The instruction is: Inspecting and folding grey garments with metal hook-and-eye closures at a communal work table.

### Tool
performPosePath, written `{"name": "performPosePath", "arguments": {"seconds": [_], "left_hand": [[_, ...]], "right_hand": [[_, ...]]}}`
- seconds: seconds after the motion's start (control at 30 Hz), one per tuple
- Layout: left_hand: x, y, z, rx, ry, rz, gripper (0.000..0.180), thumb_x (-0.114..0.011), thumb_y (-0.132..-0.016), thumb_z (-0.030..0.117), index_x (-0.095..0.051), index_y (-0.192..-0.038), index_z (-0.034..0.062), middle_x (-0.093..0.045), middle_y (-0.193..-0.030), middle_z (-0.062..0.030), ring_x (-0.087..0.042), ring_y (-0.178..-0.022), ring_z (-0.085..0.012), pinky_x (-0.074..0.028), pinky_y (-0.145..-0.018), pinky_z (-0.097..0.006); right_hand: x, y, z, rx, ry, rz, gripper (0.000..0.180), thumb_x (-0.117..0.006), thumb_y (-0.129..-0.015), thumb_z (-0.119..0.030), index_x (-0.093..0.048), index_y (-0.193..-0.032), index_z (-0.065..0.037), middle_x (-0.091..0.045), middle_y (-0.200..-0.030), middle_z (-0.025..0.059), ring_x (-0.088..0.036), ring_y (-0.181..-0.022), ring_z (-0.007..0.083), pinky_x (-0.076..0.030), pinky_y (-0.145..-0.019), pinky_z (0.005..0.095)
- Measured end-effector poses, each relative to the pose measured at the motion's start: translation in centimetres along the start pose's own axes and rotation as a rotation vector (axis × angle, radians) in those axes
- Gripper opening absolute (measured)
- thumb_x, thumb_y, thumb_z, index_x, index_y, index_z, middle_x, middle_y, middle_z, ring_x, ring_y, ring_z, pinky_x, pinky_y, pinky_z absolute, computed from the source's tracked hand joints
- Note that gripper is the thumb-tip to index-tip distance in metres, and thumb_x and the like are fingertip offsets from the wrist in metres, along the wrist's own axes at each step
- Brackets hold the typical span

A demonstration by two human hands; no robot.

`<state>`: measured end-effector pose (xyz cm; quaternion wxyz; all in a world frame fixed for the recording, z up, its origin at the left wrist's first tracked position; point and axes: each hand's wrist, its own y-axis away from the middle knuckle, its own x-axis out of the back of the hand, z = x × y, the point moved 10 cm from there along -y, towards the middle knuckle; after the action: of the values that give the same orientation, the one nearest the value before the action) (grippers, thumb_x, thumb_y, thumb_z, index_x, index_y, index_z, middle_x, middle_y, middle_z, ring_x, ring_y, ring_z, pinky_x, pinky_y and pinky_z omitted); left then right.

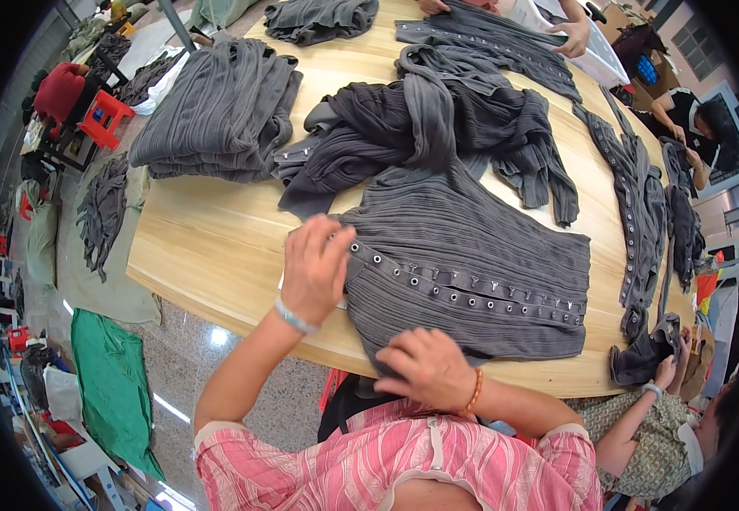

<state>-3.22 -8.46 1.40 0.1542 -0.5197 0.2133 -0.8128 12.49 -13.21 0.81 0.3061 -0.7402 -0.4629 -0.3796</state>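
A dark grey ribbed cardigan (pixel 472 221) lies spread on the wooden table before me. Down its front runs a strip of metal eyelets and hooks, mostly lined up edge to edge, with a narrow gap in the middle. My left hand (pixel 314 264) is bent over the left end of that strip, fingers closed at the fabric edge. On the near side, my right hand (pixel 429 366) curls its fingers around the cardigan's lower left part. Its fingertips are partly hidden by the cloth. One sleeve stretches away toward a heap of rumpled grey garments (pixel 361 119).
A folded stack of grey garments (pixel 216 111) stands at the table's left. Another person's hand (pixel 572 38) handles a garment at the far side, beside a white bin (pixel 599 64). More cardigans (pixel 633 204) line the right edge, where a co-worker in a patterned top (pixel 642 434) sits.
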Motion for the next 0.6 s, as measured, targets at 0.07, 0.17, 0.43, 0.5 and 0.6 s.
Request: {"name": "performPosePath", "arguments": {"seconds": [0.07,0.17,0.43,0.5,0.6], "left_hand": [[0.0,2.2,3.0,-0.165,0.094,-0.107,0.044,-0.066,-0.076,0.002,-0.061,-0.119,0.0048,-0.057,-0.120,-0.0135,-0.052,-0.120,-0.0323,-0.041,-0.099,-0.045],[-1.6,4.8,4.4,-0.224,0.086,-0.392,0.048,-0.062,-0.076,0.005,-0.060,-0.125,0.0064,-0.055,-0.132,-0.0125,-0.048,-0.128,-0.0302,-0.036,-0.107,-0.044],[-3.4,3.2,2.9,-0.245,0.078,-0.328,0.049,-0.063,-0.070,0.001,-0.063,-0.119,0.0078,-0.059,-0.120,-0.0081,-0.053,-0.115,-0.0264,-0.037,-0.097,-0.041],[-3.7,2.9,2.8,-0.234,0.094,-0.273,0.041,-0.064,-0.073,0.001,-0.065,-0.113,0.0071,-0.061,-0.115,-0.0074,-0.054,-0.110,-0.0260,-0.039,-0.094,-0.040],[-3.8,3.0,1.8,-0.167,0.138,-0.271,0.041,-0.065,-0.073,0.001,-0.064,-0.114,0.0070,-0.061,-0.112,-0.0080,-0.054,-0.109,-0.0277,-0.039,-0.092,-0.040]], "right_hand": [[-1.6,1.8,0.0,-0.078,0.020,-0.083,0.049,-0.079,-0.073,-0.036,-0.064,-0.113,-0.013,-0.060,-0.108,0.0040,-0.057,-0.097,0.0220,-0.046,-0.084,0.0384],[-1.7,3.4,-0.6,0.014,0.129,0.067,0.044,-0.076,-0.074,-0.027,-0.064,-0.113,-0.011,-0.061,-0.117,0.0064,-0.058,-0.104,0.0246,-0.046,-0.089,0.0385],[-0.4,5.6,12.3,-0.560,-0.993,0.360,0.016,-0.058,-0.097,-0.008,-0.062,-0.108,0.003,-0.061,-0.091,-0.0039,-0.054,-0.081,0.0032,-0.047,-0.073,0.0213],[4.0,6.6,11.6,-0.538,-0.425,0.566,0.012,-0.062,-0.091,-0.005,-0.064,-0.103,-0.002,-0.063,-0.088,0.0058,-0.061,-0.071,0.0134,-0.050,-0.066,0.0265],[6.2,7.3,5.2,-0.386,-0.145,0.592,0.019,-0.072,-0.082,-0.002,-0.063,-0.098,-0.003,-0.061,-0.086,0.0100,-0.061,-0.066,0.0149,-0.049,-0.054,0.0273]]}}
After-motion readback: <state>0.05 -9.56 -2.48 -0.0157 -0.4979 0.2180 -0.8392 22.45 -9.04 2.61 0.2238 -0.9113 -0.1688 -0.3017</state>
